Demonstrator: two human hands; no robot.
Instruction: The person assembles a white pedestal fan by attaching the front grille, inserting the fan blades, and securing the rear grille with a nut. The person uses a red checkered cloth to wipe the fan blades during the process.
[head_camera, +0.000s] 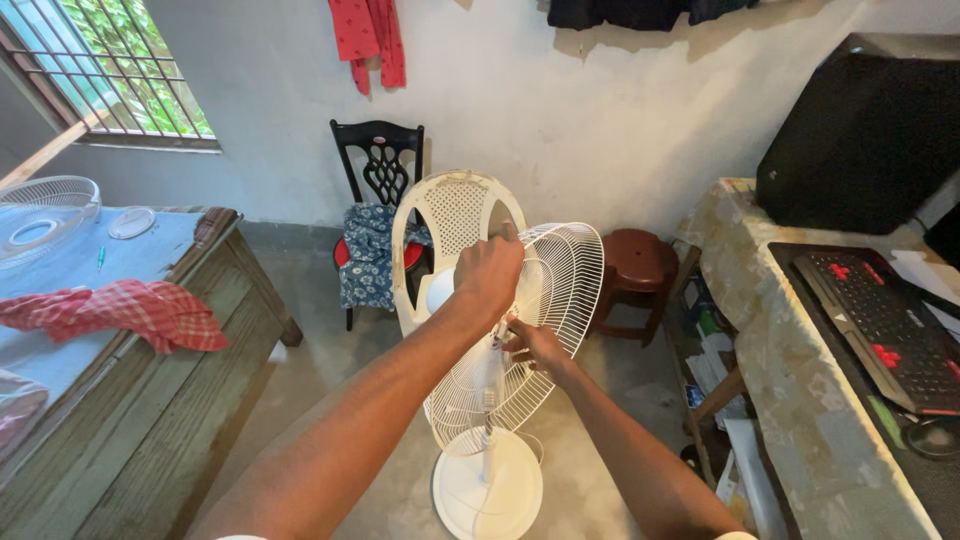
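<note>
While left hand grips fan grille | right hand fingers seemingly pinch its rim | white chair behind.

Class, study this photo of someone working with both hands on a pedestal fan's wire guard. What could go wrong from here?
1. The left hand and right hand grip the tilted wire guard; fingers could get pinched between the wires.
2. The fan's round base stands free on the floor, so pulling might tip it toward the white plastic chair.
</note>
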